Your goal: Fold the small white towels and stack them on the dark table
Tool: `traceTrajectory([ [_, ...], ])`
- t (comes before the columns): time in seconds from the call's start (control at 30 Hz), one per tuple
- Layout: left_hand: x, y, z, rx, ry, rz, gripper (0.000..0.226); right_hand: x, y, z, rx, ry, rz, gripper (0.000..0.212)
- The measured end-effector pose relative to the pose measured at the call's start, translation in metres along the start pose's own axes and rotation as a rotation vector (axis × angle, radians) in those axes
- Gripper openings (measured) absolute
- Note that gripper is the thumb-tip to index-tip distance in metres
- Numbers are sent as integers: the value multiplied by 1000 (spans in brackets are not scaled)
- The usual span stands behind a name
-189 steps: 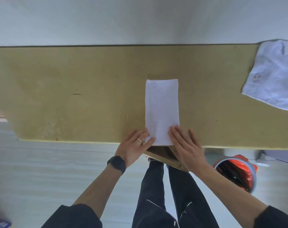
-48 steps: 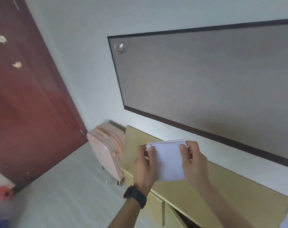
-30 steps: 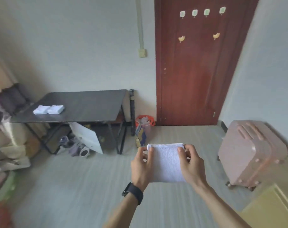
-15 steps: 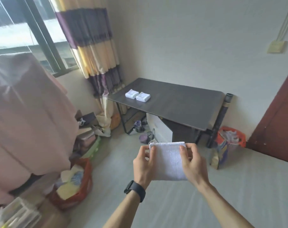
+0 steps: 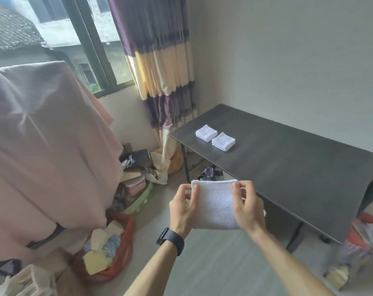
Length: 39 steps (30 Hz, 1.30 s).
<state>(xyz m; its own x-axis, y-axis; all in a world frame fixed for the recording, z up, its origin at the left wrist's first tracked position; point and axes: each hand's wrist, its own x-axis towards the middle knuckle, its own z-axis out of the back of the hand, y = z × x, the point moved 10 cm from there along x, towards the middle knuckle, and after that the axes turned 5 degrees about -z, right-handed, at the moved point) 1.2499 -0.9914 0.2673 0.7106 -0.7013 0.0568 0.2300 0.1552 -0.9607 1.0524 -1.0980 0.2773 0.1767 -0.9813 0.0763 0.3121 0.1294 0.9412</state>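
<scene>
So the person was standing a little back from the dark table [image 5: 298, 171], holding one folded white towel [image 5: 215, 205] up in front of them. The left hand [image 5: 184, 207] pinched the towel's left edge with the thumb on the near face. The right hand [image 5: 248, 208] gripped the right edge the same way, thumb up by the top corner. Both hands had a proper hold of it. A black watch [image 5: 170, 240] sat on the left wrist. The towel hung in the air over the floor, just in front of the table's near edge and not touching it.

At the far left end of the table two small piles of folded white towels sat side by side. The left pile [image 5: 206, 133] was nearer the corner and the right pile [image 5: 223, 141] was just beside it with a thin gap. Couldn't tell how many towels were in each.

Off to the left a big pink cloth [image 5: 42, 135] hung over something, and a red bag [image 5: 121, 253] with yellowish bits sat on the floor below it. A purple and cream striped curtain [image 5: 162, 60] hung by the window [image 5: 53, 28]
</scene>
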Motion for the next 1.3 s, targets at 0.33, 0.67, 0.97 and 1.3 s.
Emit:
traceTrajectory([
  [0.33, 215, 59, -19, 2, -22, 76, 32, 180, -13, -137, -32, 36, -16, 17],
  [0.67, 418, 118, -63, 35, 143, 140, 29, 333, -46, -247, -112, -5, -153, 15],
  [0.97, 574, 168, -155, 138, 295, 219, 30, 473, -123, -303, -153, -21, -370, 17],
  [1.3, 709, 196, -263, 305, 545, 269, 35, 597, -183, -335, -253, -86, -538, 19],
])
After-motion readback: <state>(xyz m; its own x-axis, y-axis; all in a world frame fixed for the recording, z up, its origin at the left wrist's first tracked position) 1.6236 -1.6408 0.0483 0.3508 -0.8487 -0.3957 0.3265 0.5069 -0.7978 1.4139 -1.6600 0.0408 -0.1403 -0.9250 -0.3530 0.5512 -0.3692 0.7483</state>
